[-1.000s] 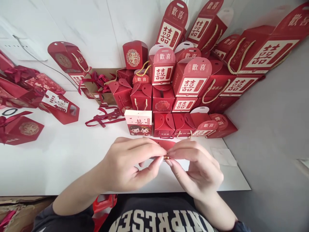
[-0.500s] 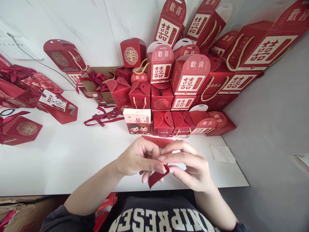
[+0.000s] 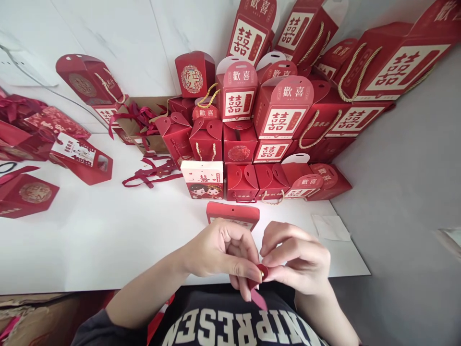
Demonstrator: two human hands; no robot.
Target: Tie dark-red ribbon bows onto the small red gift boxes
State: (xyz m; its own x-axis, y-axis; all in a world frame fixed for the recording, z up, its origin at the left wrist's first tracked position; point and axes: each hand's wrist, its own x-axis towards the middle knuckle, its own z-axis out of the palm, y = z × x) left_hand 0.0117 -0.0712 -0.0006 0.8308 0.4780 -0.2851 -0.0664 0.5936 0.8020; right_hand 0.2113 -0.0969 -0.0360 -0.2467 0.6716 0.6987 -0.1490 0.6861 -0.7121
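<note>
A small dark red strap (image 3: 258, 299) hangs from the fingers of my left hand (image 3: 225, 252), which pinches its upper part between thumb and fingers. A tiny gold-coloured piece shows at the strap's top. My right hand (image 3: 297, 254) closes thumb and fingertips on the strap's curled upper end, close beside the left fingertips. Just beyond the hands, a flat red box (image 3: 233, 211) with a small hole in its upper side lies on the white table (image 3: 108, 240); its front is partly covered by my left hand.
Stacked red gift boxes (image 3: 284, 108) with rope handles fill the back right. A cartoon-couple box (image 3: 202, 180) stands before them. Dark red ribbons (image 3: 154, 172) lie left of it, near an open brown box (image 3: 158, 142). More red boxes (image 3: 30, 192) sit far left.
Both hands have moved right and slightly down with the strap, and its end now hangs lower. More of the flat red box shows behind them. The view has shifted slightly.
</note>
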